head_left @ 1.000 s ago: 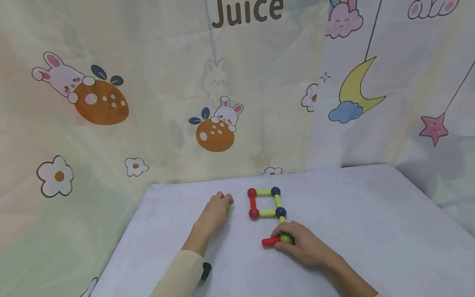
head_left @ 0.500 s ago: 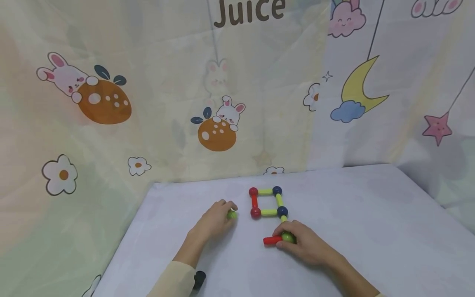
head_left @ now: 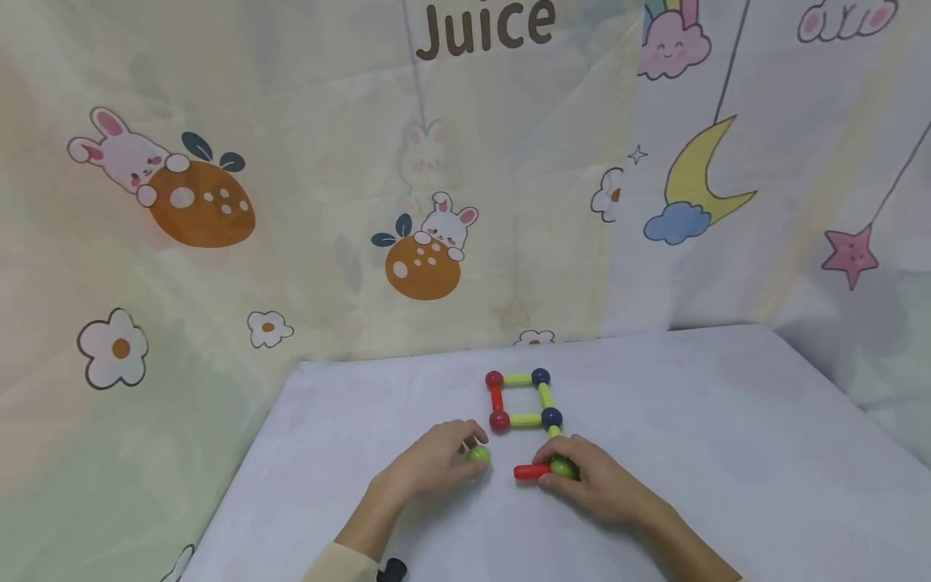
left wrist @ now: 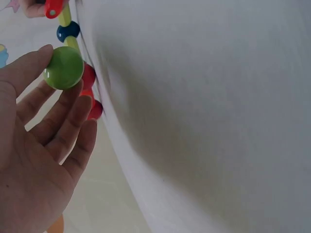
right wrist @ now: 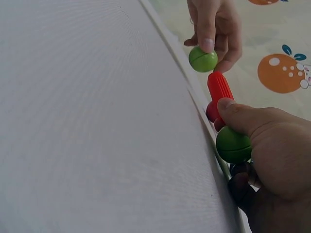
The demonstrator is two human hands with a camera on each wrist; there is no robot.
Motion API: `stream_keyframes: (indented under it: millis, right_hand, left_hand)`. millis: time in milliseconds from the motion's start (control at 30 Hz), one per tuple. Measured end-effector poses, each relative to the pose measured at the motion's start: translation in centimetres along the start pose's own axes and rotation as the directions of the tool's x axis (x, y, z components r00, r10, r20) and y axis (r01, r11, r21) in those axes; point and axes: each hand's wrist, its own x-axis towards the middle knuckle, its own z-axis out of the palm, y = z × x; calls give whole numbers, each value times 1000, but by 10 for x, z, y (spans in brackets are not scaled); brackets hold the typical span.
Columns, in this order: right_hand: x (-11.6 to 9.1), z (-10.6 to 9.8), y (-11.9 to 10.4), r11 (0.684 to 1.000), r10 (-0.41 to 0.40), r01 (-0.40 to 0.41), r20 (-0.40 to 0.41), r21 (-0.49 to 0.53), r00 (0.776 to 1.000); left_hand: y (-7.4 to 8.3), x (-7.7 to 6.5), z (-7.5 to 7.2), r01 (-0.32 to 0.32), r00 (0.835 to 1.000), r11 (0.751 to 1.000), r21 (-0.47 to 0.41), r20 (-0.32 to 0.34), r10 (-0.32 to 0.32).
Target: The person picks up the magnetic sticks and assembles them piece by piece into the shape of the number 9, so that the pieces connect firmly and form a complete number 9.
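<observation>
My left hand (head_left: 436,459) pinches a green ball (left wrist: 64,68) between thumb and fingertips, a short way left of a red rod (head_left: 531,472). My right hand (head_left: 600,483) holds another green ball (right wrist: 234,145) together with the near end of that red rod, whose free end points left toward the left hand. From the right hand's ball a yellow-green rod (head_left: 555,432) runs up to a blue ball (head_left: 551,417). That ball is the near right corner of a square frame of rods, with red balls (head_left: 499,421) on its left side.
A white cloth covers the table (head_left: 698,453). Behind it hangs a printed curtain (head_left: 313,202) with rabbits and flowers. A small black object (head_left: 393,570) shows beside the left sleeve at the bottom edge.
My left hand has moved right and toward me with its green ball, closer to the red rod. The right hand and the square frame have stayed about where they were.
</observation>
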Motion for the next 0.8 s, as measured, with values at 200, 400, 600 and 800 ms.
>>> stream_keyframes:
  millis: [200,400,600,800]
  right_hand:
    - [-2,-1,0,1000,-11,11,1,0,1000]
    - [2,-4,0,1000,15,-15,-10,2,1000]
    - [2,-2,1,1000,-13,13,1,19,1000]
    - [0,1,2,1000,-2,2,-8,14,1000]
  left_hand:
    - [8,-2,7,26,999,997,-72,42,-23]
    - [11,3,8,6,1000,996,-93,30,-3]
    - [11,7,16,-26,999,993,-114,26,29]
    - [17,6,17,-40,999,991,-132,31,44]
